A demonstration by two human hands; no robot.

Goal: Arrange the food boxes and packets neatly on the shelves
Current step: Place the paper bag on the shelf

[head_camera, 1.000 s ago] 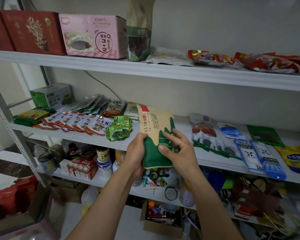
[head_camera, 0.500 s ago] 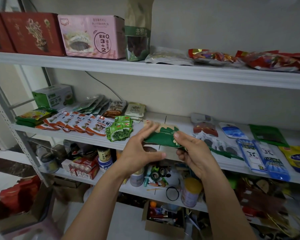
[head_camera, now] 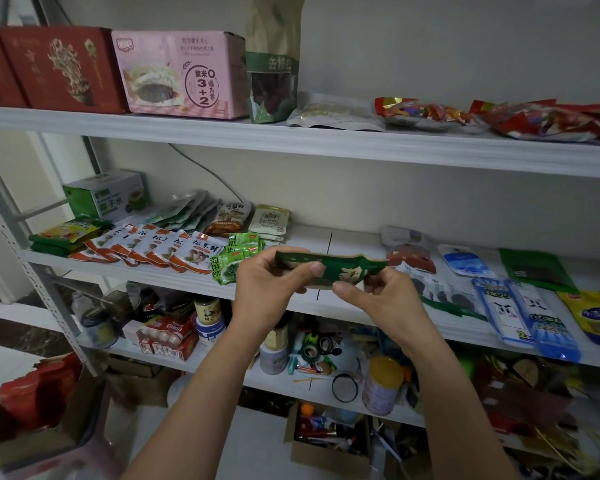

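Both bare forearms are angling in from the lower edge, the left from 7 o'clock and the right from 5 o'clock, meeting near centre. The left hand (head_camera: 267, 289) and right hand (head_camera: 378, 301) are each pinching the green packet (head_camera: 340, 268) between thumb and curled fingers.

We hold a green packet (head_camera: 340, 270) nearly flat in front of the middle shelf (head_camera: 347, 237). Our left hand (head_camera: 267, 289) pinches its left end and our right hand (head_camera: 381, 303) pinches its right end.
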